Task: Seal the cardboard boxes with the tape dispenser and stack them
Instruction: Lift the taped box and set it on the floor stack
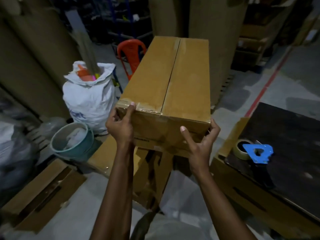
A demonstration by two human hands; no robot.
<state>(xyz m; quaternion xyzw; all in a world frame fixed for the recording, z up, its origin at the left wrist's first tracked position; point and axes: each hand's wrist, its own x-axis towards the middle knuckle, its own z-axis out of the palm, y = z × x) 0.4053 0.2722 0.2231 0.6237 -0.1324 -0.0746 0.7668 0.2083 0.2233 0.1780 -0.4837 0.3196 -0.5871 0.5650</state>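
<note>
Left of the box stand a bucket and, behind it, a white sack. The left hand grips the box's near left corner, thumb on the top edge. The taped box is held up at centre. The right hand grips its near right corner, fingers curled round the edge. Right of the box, the tape dispenser lies on a dark table.

Both hands hold the near end of a long cardboard box whose top seam is taped. The left hand grips its near left corner with the thumb on top, and the right hand grips the near right corner. To the right, a blue tape dispenser lies on a dark tabletop. On the left stand a white sack and a teal bucket.
</note>
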